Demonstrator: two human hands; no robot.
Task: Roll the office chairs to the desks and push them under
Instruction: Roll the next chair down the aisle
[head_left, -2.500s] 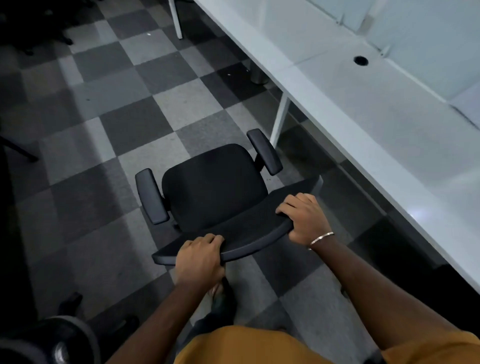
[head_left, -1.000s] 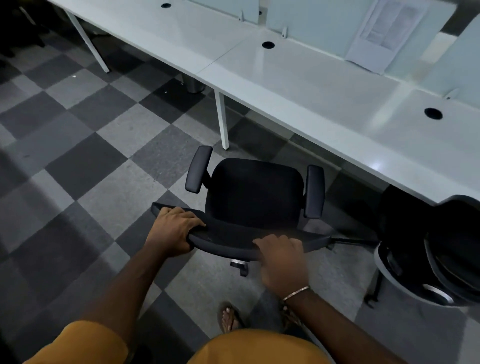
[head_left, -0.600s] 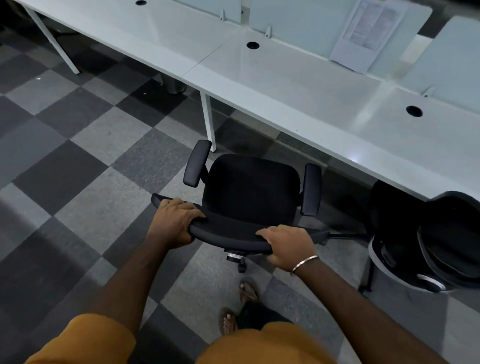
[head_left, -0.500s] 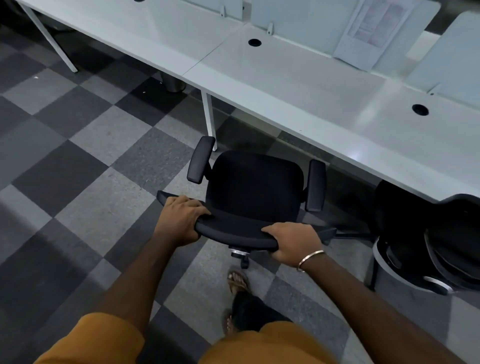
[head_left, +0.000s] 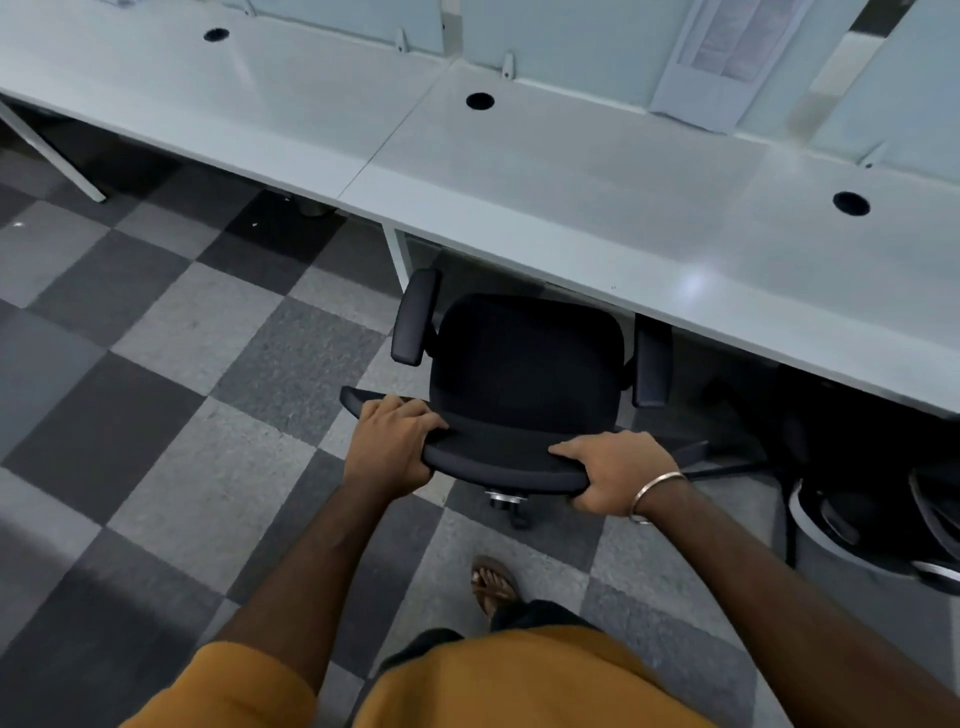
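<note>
While both hands' fingers clench chair backrest, seat front sits at desk edge.

A black chair with padded armrests is standing upright, facing the white desk, its seat front reaching the desk's edge. A second dark chair is sitting partly under the desk, farther right.

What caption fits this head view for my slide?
Both hands, left hand and right hand, grip the office chair backrest at the desk.
</note>
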